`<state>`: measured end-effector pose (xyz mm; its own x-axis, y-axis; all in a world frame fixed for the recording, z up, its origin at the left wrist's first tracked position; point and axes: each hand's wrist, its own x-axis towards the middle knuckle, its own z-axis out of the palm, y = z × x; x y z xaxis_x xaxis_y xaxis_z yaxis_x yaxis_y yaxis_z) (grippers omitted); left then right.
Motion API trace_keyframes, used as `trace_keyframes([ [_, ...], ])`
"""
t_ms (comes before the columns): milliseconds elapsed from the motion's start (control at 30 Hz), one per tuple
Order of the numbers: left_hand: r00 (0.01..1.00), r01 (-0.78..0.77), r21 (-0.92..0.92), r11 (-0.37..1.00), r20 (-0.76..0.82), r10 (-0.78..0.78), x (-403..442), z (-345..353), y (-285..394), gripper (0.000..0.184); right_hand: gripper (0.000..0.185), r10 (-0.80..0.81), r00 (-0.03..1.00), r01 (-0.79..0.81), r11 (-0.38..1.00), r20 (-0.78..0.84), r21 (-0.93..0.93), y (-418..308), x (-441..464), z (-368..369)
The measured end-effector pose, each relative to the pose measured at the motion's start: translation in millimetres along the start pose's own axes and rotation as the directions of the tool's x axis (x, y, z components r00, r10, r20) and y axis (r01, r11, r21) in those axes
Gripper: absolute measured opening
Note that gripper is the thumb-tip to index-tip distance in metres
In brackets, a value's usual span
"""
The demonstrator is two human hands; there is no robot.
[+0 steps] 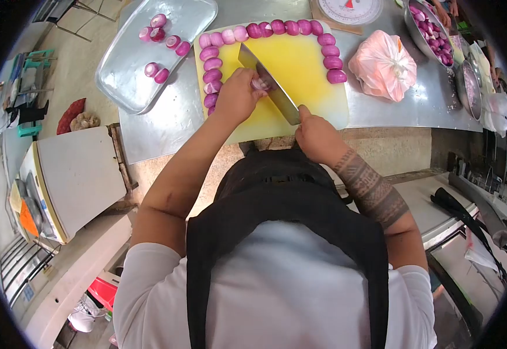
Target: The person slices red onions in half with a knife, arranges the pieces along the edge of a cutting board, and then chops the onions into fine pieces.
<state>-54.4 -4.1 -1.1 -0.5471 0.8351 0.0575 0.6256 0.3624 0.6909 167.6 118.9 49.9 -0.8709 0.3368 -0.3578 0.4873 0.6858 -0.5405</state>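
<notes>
My right hand [317,135] is closed round the handle of a wide-bladed kitchen knife [282,100], its blade slanting up and left over the yellow cutting board [300,64]. Close against the blade, my left hand [239,96] pinches a red onion [260,85], partly hidden by the fingers. I cannot tell whether the edge has entered it. Peeled red onions [291,27] line the board's left, far and right edges in a row. On the left, a metal tray [114,70] carries several more red onions [157,34].
Right of the board sits a tied pinkish plastic bag [383,65]. A dial scale [352,10] stands behind it. Metal bowls line the far right, one full of red onions [431,35]. Another person's hand [444,14] shows there. The metal table's near edge [405,125] runs before me.
</notes>
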Motion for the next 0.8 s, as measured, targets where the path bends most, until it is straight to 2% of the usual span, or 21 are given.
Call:
trace_keyframes([
  [167,0.996,-0.087,0.031,0.996,-0.012,0.088,10.3,8.7,2.3,0.046,0.036,0.028,0.998,-0.025,0.997,-0.051,0.071,13.9,-39.8,-8.1],
  [267,0.995,-0.104,0.064,0.993,-0.001,0.104,14.2,18.3,4.3,0.047,0.031,0.042,0.989,-0.045,0.999,-0.144,-0.015,18.4,-67.6,-5.8],
  [367,0.999,-0.041,0.107,0.993,0.023,0.039,11.3,9.7,13.8,0.043,0.030,0.187,0.981,-0.189,0.980,-0.051,-0.055,4.9,-70.2,-5.4],
  [467,0.998,-0.031,0.140,0.990,0.065,0.022,5.5,5.9,13.2,0.037,0.028,0.219,0.974,-0.224,0.969,-0.058,-0.102,7.8,-67.7,11.1],
  [600,0.992,-0.025,0.141,0.990,0.126,0.007,8.4,6.0,11.5,0.033,0.026,0.172,0.982,-0.183,0.967,-0.075,-0.180,-1.5,-71.4,2.1],
  [667,0.993,-0.037,0.113,0.993,0.111,0.024,8.9,8.6,7.6,0.032,0.025,0.130,0.985,-0.146,0.979,-0.117,-0.141,-18.7,-79.7,-7.4],
  [800,0.995,-0.103,0.097,0.990,0.002,0.103,4.6,14.0,0.4,0.027,0.025,0.155,0.986,-0.163,0.975,-0.067,-0.151,-16.6,-79.2,6.7],
])
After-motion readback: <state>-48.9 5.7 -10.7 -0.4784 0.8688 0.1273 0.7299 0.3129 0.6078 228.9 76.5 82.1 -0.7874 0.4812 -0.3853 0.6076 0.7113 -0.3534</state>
